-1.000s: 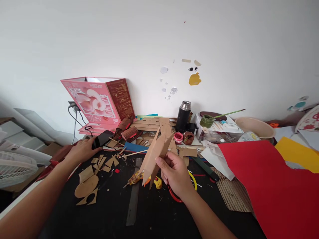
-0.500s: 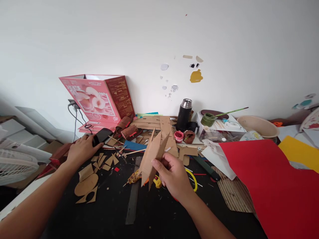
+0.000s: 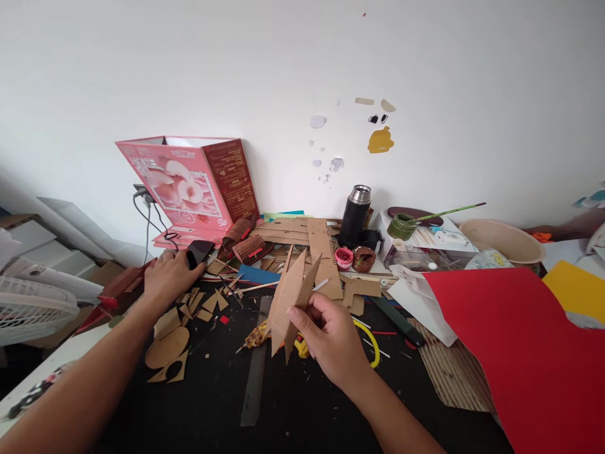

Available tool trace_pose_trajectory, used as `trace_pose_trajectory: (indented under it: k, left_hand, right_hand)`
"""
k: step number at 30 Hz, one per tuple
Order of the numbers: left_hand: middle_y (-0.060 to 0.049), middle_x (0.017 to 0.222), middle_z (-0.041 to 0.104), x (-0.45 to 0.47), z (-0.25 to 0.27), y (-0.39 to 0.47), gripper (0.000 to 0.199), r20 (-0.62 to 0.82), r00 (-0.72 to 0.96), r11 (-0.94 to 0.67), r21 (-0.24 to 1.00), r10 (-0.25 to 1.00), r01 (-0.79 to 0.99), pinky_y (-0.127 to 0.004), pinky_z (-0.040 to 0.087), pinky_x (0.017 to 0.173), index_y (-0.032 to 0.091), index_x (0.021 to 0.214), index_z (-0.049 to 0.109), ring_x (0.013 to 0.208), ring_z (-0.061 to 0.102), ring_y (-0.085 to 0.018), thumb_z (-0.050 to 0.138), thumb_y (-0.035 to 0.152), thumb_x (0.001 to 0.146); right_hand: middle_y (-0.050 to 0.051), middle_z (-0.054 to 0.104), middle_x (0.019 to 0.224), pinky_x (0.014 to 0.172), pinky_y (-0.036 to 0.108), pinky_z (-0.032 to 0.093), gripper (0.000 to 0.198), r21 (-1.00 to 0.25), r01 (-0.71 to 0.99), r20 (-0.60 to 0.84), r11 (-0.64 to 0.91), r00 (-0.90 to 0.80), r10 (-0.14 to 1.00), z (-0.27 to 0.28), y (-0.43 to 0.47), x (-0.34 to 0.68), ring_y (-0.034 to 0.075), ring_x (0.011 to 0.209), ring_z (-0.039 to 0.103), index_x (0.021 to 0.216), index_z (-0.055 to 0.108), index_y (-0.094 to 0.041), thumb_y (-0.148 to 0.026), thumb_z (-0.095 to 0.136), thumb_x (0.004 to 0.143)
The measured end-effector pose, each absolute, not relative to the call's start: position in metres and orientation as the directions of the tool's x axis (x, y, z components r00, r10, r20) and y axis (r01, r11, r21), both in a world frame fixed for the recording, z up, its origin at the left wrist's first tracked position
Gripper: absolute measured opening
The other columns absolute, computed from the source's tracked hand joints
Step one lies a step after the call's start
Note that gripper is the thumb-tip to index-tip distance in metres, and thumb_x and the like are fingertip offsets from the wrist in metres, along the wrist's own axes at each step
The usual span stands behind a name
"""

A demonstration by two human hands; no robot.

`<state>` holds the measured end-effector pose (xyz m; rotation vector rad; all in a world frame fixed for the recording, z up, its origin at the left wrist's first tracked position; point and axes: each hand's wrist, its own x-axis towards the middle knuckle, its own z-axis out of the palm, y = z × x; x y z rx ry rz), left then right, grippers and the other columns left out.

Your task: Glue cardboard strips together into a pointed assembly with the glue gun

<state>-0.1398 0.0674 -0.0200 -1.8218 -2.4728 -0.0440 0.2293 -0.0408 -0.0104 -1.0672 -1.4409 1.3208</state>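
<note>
My right hand (image 3: 333, 334) pinches a folded cardboard piece (image 3: 289, 302) with pointed ends, held upright above the black work surface (image 3: 198, 413). Its thumb presses on the near panel; the other fingers are partly hidden behind it. My left hand (image 3: 171, 277) reaches to the far left, fingers spread, with thumb and forefinger at the edge of a dark phone (image 3: 201, 252). Below the held piece lie a yellow-handled tool (image 3: 258, 335), partly covered, and a ruler (image 3: 255, 388). Small cardboard scraps (image 3: 205, 309) and a cardboard disc (image 3: 167, 347) lie near my left forearm.
A pink box (image 3: 184, 183) stands against the wall. A black flask (image 3: 355, 217), paint pots (image 3: 344, 257) and a green jar (image 3: 401, 226) with a brush sit at the back. A utility knife (image 3: 399, 321), corrugated board (image 3: 451, 372) and red paper (image 3: 515, 353) lie on the right.
My left hand has shifted a little forward and right along the phone. The folded cardboard piece has turned slightly in my right hand. The whole view has also shifted a little.
</note>
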Motion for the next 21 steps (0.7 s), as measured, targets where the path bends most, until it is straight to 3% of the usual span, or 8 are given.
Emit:
trace_pose_trajectory:
  k: [4, 7, 12, 16, 21]
  left_hand:
    - [-0.040, 0.146, 0.059, -0.138, -0.025, 0.069, 0.089, 0.069, -0.289, 0.288, 0.022, 0.955, 0.957, -0.062, 0.049, 0.101, -0.003, 0.151, 0.050, 0.138, 0.057, -0.056, 0.035, 0.070, 0.102]
    - [-0.037, 0.148, 0.059, -0.144, -0.025, 0.067, 0.091, 0.057, -0.260, 0.258, 0.048, 0.964, 0.965, -0.060, 0.051, 0.102, -0.001, 0.155, 0.048, 0.138, 0.058, -0.054, 0.037, 0.071, 0.101]
    - [-0.028, 0.158, 0.058, -0.167, -0.015, 0.059, 0.069, 0.114, -0.196, 0.188, 0.074, 0.974, 0.979, -0.052, 0.043, 0.117, 0.004, 0.147, 0.058, 0.145, 0.054, -0.044, 0.038, 0.052, 0.103]
    - [-0.021, 0.139, 0.075, -0.182, -0.011, 0.052, 0.060, 0.131, -0.173, 0.161, 0.099, 0.976, 0.982, -0.046, 0.046, 0.114, 0.010, 0.138, 0.066, 0.131, 0.065, -0.038, 0.037, 0.046, 0.101]
    - [-0.013, 0.123, 0.081, -0.181, -0.015, 0.043, 0.050, 0.094, -0.076, 0.062, 0.138, 0.993, 0.989, -0.038, 0.049, 0.107, 0.018, 0.121, 0.074, 0.117, 0.071, -0.031, 0.044, 0.049, 0.095]
  right_hand:
    - [0.001, 0.062, 0.072, 0.049, 0.024, 0.034, 0.036, -0.996, 0.023, 0.082, 0.090, -0.248, 0.965, -0.007, -0.041, 0.229, 0.014, 0.060, 0.050, 0.091, 0.070, -0.020, -0.055, 0.070, 0.099]
    - [-0.001, 0.059, 0.070, 0.049, 0.024, 0.034, 0.035, -0.996, 0.032, 0.079, 0.089, -0.244, 0.966, -0.006, -0.041, 0.229, 0.014, 0.056, 0.048, 0.088, 0.067, -0.021, -0.054, 0.069, 0.099]
    - [-0.002, 0.055, 0.066, 0.047, 0.025, 0.031, 0.037, -0.994, 0.074, 0.061, 0.080, -0.239, 0.969, -0.007, -0.042, 0.229, 0.013, 0.052, 0.044, 0.085, 0.065, -0.021, -0.056, 0.068, 0.099]
    - [-0.002, 0.055, 0.065, 0.051, 0.026, 0.033, 0.037, -0.988, 0.113, 0.074, 0.103, -0.239, 0.968, -0.007, -0.043, 0.228, 0.014, 0.056, 0.046, 0.082, 0.064, -0.021, -0.055, 0.067, 0.099]
    - [-0.001, 0.056, 0.066, 0.055, 0.027, 0.036, 0.037, -0.979, 0.145, 0.108, 0.145, -0.238, 0.965, -0.005, -0.043, 0.228, 0.016, 0.061, 0.049, 0.081, 0.064, -0.021, -0.053, 0.066, 0.099]
